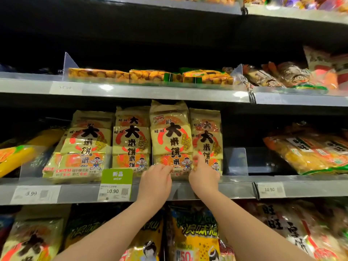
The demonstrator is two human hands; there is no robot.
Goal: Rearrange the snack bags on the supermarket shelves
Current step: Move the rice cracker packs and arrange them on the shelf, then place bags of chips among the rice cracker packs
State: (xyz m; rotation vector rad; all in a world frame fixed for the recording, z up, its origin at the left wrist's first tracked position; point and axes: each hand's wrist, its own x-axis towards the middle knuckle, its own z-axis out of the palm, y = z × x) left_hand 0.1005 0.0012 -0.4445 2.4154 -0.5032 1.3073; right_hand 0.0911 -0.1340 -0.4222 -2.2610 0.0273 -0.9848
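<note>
Several pale yellow rice-cracker bags with big black characters and a red ring stand upright in a row on the middle shelf (188,191). My left hand (157,180) and my right hand (204,177) both grip the bottom edge of the third bag from the left (170,140), one at each lower corner. That bag stands a little higher than its neighbours, its top reaching the shelf above. A matching bag (131,140) stands to its left and another (207,138) to its right, partly behind my right hand.
A clear plastic divider (236,161) stands right of the row, with dark free room behind it. Orange bags (310,153) lie further right, yellow bags (17,157) at the left. A green "NEW" tag (116,176) and price labels hang on the shelf rail. Other snacks fill the shelves above and below.
</note>
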